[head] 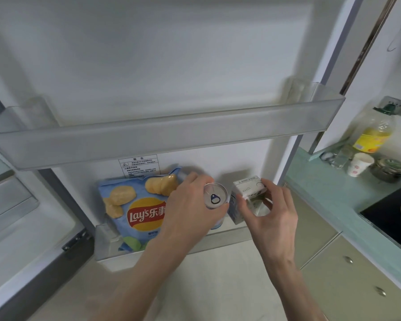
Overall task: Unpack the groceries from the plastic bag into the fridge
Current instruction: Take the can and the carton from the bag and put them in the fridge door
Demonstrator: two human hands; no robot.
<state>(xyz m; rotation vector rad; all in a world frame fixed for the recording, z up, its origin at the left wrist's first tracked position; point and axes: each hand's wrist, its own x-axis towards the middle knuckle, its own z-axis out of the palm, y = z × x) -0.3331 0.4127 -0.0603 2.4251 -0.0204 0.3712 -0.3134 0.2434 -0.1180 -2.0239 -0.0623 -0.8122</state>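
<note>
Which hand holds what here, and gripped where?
Left hand wraps the can around its upper side, just below the rim. Right hand pinches the small carton at its top right edge.

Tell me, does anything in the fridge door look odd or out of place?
Only the chips bag: it leans askew in the lower door shelf, a snack among drinks. The can and carton stand upright; nothing is spilled.

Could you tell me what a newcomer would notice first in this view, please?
Two hands meet at the lower fridge-door shelf: the left hand grips a can, the right hand a small white carton. Left of them, a blue Lay's crisp bag stands in that shelf.
</note>
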